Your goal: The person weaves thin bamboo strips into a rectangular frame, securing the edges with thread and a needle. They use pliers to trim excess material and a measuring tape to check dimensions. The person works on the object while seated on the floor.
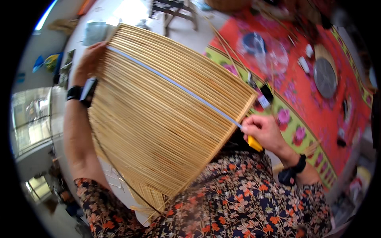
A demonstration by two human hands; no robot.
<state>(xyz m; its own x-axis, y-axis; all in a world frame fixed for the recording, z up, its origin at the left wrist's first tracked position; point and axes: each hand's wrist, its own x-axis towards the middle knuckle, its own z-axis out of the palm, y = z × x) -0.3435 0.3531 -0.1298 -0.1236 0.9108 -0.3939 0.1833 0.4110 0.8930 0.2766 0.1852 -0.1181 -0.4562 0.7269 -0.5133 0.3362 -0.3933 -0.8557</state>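
A large panel of pale bamboo strips (166,119) lies slanted across my lap, its framed edge nearest my right hand. A pale blue tape blade (174,84) runs straight over the panel from its left edge to its right edge. My left hand (92,59) is closed around the panel's far left edge, where the blade's end sits; its fingertips are partly hidden. Just off the right edge, my right hand (265,133) is closed on the tape measure (254,143), whose yellow case shows below the fingers.
To the right spreads a red floral cloth (293,91) bearing a clear plastic bag (274,55), a grey oval disc (325,78) and small tools. Thin sticks (228,47) lie across its near-left side. A wooden stool (174,12) stands at the back. A thin dark cord (119,168) crosses beside my left arm.
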